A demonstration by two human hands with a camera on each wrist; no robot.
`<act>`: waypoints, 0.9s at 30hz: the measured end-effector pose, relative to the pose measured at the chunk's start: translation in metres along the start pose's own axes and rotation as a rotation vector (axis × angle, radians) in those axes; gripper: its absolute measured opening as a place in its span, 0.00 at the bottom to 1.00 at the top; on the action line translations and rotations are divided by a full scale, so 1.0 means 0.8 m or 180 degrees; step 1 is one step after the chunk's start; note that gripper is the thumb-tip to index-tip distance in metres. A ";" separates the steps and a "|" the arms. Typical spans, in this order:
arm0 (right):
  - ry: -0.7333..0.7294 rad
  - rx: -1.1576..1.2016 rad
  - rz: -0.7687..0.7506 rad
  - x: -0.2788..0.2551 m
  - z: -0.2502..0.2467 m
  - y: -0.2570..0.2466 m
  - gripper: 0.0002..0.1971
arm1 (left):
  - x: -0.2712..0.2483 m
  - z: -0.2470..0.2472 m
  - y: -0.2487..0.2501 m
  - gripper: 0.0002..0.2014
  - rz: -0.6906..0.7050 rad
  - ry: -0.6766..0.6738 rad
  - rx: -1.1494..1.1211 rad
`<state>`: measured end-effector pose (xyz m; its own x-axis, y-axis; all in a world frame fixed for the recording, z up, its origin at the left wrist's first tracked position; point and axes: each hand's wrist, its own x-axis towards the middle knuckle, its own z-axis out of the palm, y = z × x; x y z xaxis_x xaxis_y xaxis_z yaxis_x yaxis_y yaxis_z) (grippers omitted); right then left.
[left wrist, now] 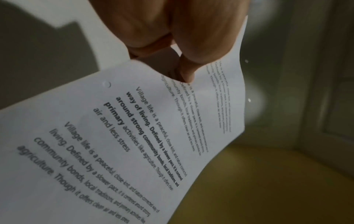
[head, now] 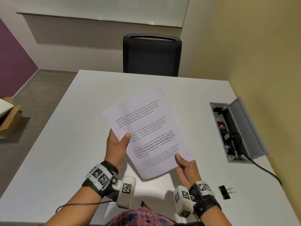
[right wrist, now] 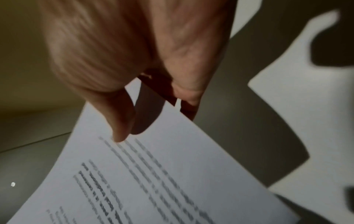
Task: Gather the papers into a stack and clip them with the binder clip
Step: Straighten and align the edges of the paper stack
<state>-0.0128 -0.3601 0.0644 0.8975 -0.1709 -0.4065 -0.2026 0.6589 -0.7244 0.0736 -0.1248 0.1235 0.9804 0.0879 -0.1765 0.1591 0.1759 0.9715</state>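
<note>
White printed papers (head: pixel 146 128) are held up above the table, tilted, with their top pointing far right. My left hand (head: pixel 120 141) pinches their left edge, thumb on the printed face. My right hand (head: pixel 182 162) grips the near right corner, thumb on top and fingers underneath. In the left wrist view the thumb presses on the papers (left wrist: pixel 134 136). In the right wrist view the thumb lies on the papers (right wrist: pixel 162 174) by blurred text lines. A black binder clip (head: pixel 225 191) with silver wire handles lies on the table, right of my right wrist.
The white table (head: pixel 65 144) has an open grey cable box (head: pixel 237 131) with plugs and a cord at its right side. A black mesh chair (head: pixel 151 56) stands at the far edge. A cardboard box (head: pixel 8 115) sits on the floor at the left.
</note>
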 end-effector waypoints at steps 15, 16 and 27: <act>0.0061 -0.1882 -0.0993 0.004 0.048 -0.049 0.17 | -0.017 0.016 0.017 0.16 0.0601 -0.0613 0.0583; 0.0071 -0.1908 -0.1022 0.004 0.048 -0.048 0.17 | -0.017 0.016 0.017 0.16 0.0600 -0.0632 0.0533; 0.0365 -0.1913 -0.0811 0.007 0.036 -0.015 0.18 | -0.028 0.010 -0.021 0.12 0.0119 -0.0533 0.0350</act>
<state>0.0063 -0.3479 0.0870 0.9056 -0.3661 -0.2141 -0.2026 0.0700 -0.9768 0.0496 -0.1379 0.1127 0.9900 -0.0735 -0.1200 0.1249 0.0667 0.9899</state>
